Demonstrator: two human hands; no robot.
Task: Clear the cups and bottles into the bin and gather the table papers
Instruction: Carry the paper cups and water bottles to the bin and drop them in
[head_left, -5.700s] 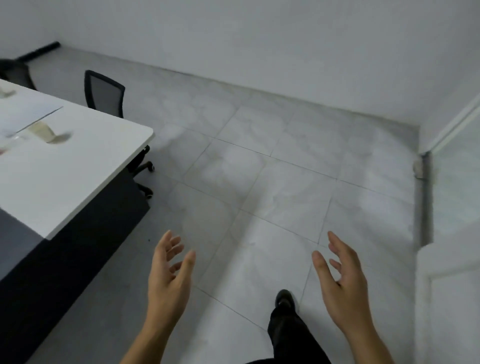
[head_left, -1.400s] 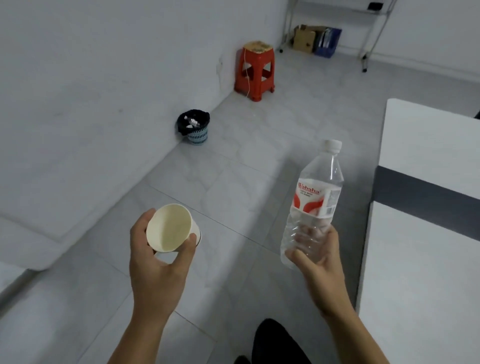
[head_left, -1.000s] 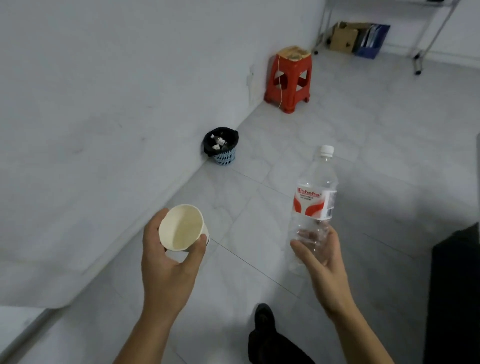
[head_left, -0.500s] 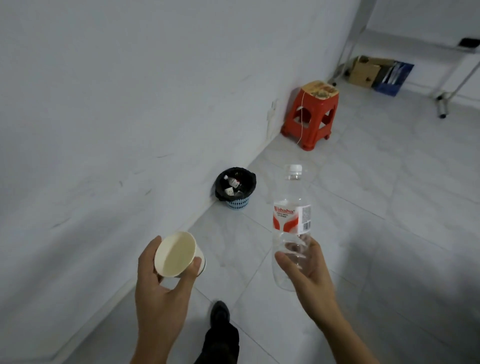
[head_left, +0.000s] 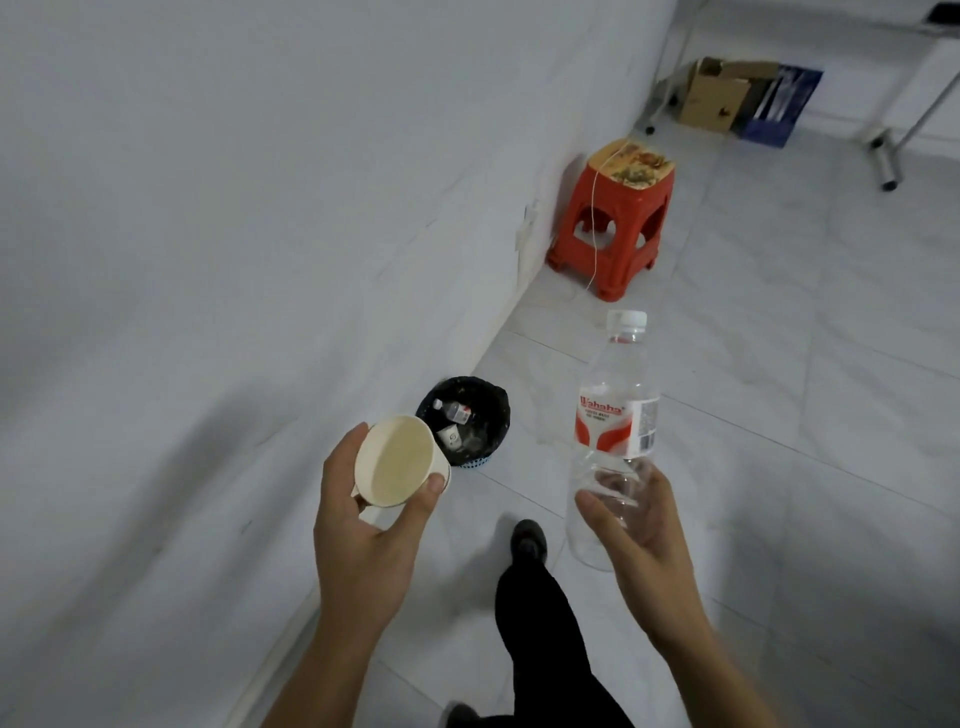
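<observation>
My left hand (head_left: 363, 540) grips a cream paper cup (head_left: 397, 460), its mouth tilted toward me and empty inside. My right hand (head_left: 641, 525) holds a clear plastic bottle (head_left: 615, 415) by its lower half; it stands upright with a white cap and a red-and-white label. A small round bin (head_left: 480, 415) with a black liner stands on the floor against the wall, just beyond the cup. Inside it lie a small bottle and a paper cup. The cup in my hand partly covers the bin's near left rim.
A white wall (head_left: 234, 260) runs along the left. A red plastic stool (head_left: 615, 223) with a white cord stands by the wall beyond the bin. A cardboard box (head_left: 719, 96) and blue folders (head_left: 779, 106) sit at the far end. My dark shoe (head_left: 527, 540) steps on the tiles.
I have walked toward the bin, which is now much closer, just past my left hand. Both hands keep the same hold on the cup and the bottle.
</observation>
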